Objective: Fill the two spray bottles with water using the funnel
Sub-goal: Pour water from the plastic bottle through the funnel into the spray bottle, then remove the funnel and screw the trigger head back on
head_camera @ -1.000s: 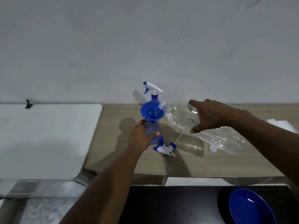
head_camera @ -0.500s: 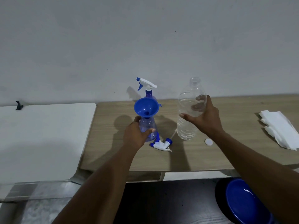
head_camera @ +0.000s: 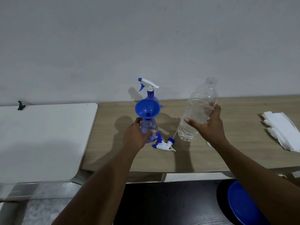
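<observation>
Front spray bottle (head_camera: 146, 127): stands open-necked on the tabletop (head_camera: 243, 143), near its front edge; I cannot read its water level.
Funnel (head_camera: 146, 111): blue, seated in that neck, bowl facing up.
Left hand (head_camera: 134, 137): fingers wrapped round the bottle's body, bracing it.
Water bottle (head_camera: 198, 111): clear, uncapped, about upright, just right of the funnel; whether its base touches the tabletop is unclear.
Right hand (head_camera: 209, 127): clasped round the water bottle's middle.
Step, as I judge it: pouring through the funnel.
Doing it well: bring the mouth over the bowl's centre, tip slowly, let the spout drain between pours, and keep the left grip low so the funnel stays level.
Risk: a fast tip would likely overrun the small bowl.
Loose trigger head (head_camera: 164, 145): lies between the two bottles, in the splash path.
Second spray bottle (head_camera: 151, 95): behind the funnel, trigger head on; it needs unscrewing before its turn.
Napkins (head_camera: 282, 130): far right, handy for drips.
</observation>
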A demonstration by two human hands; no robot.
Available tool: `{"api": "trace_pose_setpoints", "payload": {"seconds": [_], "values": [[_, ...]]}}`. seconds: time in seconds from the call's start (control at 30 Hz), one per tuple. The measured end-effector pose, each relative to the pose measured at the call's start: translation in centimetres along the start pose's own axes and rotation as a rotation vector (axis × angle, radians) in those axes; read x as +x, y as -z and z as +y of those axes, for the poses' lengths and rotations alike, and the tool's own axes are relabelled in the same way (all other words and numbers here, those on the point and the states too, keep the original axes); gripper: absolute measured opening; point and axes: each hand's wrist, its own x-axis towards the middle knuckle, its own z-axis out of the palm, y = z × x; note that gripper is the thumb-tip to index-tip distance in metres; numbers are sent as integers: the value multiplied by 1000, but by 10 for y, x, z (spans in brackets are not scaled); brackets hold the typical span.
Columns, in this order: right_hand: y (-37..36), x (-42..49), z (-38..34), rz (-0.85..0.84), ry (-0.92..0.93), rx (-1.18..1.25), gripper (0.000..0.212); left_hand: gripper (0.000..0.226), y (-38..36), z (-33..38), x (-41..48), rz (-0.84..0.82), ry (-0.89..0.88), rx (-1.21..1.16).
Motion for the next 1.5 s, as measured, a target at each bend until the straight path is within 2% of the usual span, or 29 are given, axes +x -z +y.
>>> {"api": "trace_pose_setpoints", "payload": {"seconds": [0.03,0.1,0.17,0.2,0.23,0.3,0.37,0.4,0.43,0.47,0.57,0.63,0.73,0.93,1.13,1.2,1.27,1.4,1.5], "values": [[-1,-4,0,46,2,13,112,62,1,-1,-1,2,-5,1],[-1,-18,-5,263,103,-20,102,66,3,-1,-2,-9,-8,6],[-3,-35,-20,502,376,-58,79,70,3,-2,-2,-18,20,17],[-7,-44,-34,524,519,-75,68,71,4,-1,-2,-23,33,16],[-13,-50,-48,465,647,-104,61,70,5,-1,-1,-29,46,9],[-30,-57,-83,198,812,-231,55,52,6,-2,-1,-63,42,-17],[-47,-51,-112,-101,841,-400,63,23,9,-5,-6,-59,-18,25],[-55,-45,-123,-213,832,-490,71,18,11,-2,-10,-26,-68,73],[-62,-36,-131,-302,833,-594,77,15,12,-4,-10,6,-40,42],[-70,-27,-137,-383,845,-713,82,17,13,-6,-11,10,-46,70],[-92,-2,-147,-606,871,-1023,82,53,15,-1,-14,-60,53,24],[-99,9,-152,-679,855,-1067,76,59,18,4,-13,-111,98,8],[-101,22,-161,-719,772,-991,74,62,21,11,-8,-188,134,57],[-104,25,-152,-719,822,-1025,82,68,19,4,-8,-145,150,32],[-105,34,-163,-731,769,-1048,73,70,23,4,-8,-160,147,16],[-97,41,-173,-702,691,-978,73,69,26,0,-8,-126,140,7],[-87,51,-178,-641,559,-783,72,67,29,-6,-7,-108,122,-9],[-97,56,-137,-391,266,-349,64,68,34,-16,-6,-70,87,-43],[-125,43,-73,-288,77,-338,64,69,34,-23,-7,-64,40,-66]]}}
